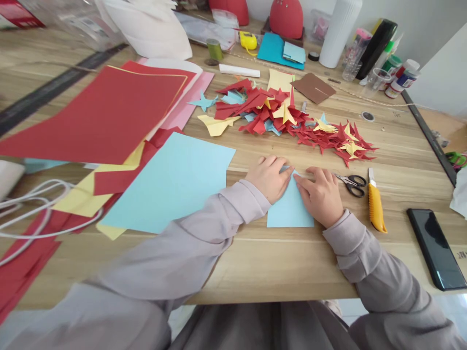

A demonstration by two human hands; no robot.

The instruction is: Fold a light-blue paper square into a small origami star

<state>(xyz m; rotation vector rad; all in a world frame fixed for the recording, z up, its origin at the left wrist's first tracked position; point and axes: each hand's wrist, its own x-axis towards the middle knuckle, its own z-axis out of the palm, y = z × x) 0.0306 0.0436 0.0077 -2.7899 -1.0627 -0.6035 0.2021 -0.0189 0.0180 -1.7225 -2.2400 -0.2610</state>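
A small light blue paper (291, 209) lies on the wooden table, its upper part between my two hands. My left hand (269, 178) rests on its upper left edge, fingers pressed together on the paper. On the upper right edge, my right hand (320, 194) pinches the paper with thumb and index finger close together. The fingertips of both hands nearly meet near the top of the paper, which they partly hide. A larger blue sheet (175, 184) lies to the left, beside my left forearm.
Folded red, yellow and blue paper pieces (262, 109) are heaped behind my hands. Scissors (355, 184), a yellow cutter (375, 204) and a phone (436, 248) lie at the right. Red sheets (102, 116) and a white cable (47, 194) are at the left; bottles (403, 80) stand behind.
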